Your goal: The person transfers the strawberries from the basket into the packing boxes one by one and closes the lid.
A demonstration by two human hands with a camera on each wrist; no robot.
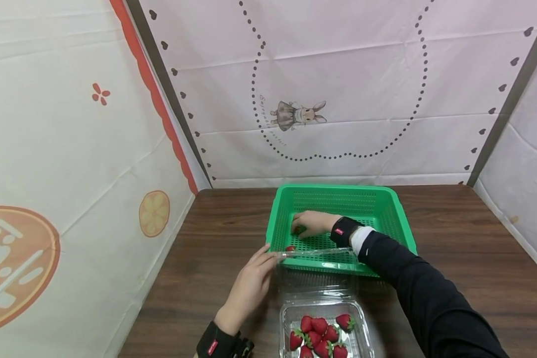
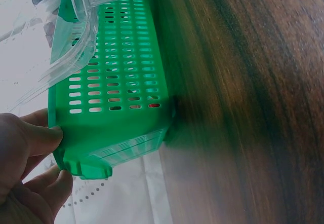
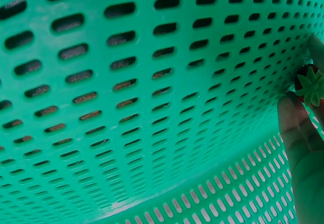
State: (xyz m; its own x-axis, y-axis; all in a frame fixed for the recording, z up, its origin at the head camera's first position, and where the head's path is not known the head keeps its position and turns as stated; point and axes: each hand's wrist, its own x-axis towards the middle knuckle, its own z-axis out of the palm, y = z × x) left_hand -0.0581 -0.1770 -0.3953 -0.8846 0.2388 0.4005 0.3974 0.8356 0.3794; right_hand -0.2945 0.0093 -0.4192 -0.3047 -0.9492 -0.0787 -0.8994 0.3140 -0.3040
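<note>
A clear plastic clamshell box (image 1: 326,325) sits at the near edge of the wooden counter (image 1: 215,228), holding a cluster of red strawberries (image 1: 319,335); its transparent lid (image 1: 315,254) stands raised against the near wall of a green slotted basket (image 1: 340,196) just behind it. The left hand (image 1: 252,283) reaches to the basket's near left corner, its fingers (image 2: 43,135) fairly straight and pressed against the green rim, beside the edge of the lid; the left wrist view shows a thumb and fingers flat on the basket's outer wall, with the clear lid curving above. The right hand (image 1: 313,223) lies inside the basket, near its left side, with the fingers curled down around a strawberry (image 3: 309,84); the right wrist view shows that berry's green leafy cap between the fingertips, close to the basket's slotted floor. 1 more strawberry (image 1: 290,248) rests on the basket floor near the front left corner, just apart from the right hand. Printed fabric walls (image 1: 340,89) enclose the counter.
</note>
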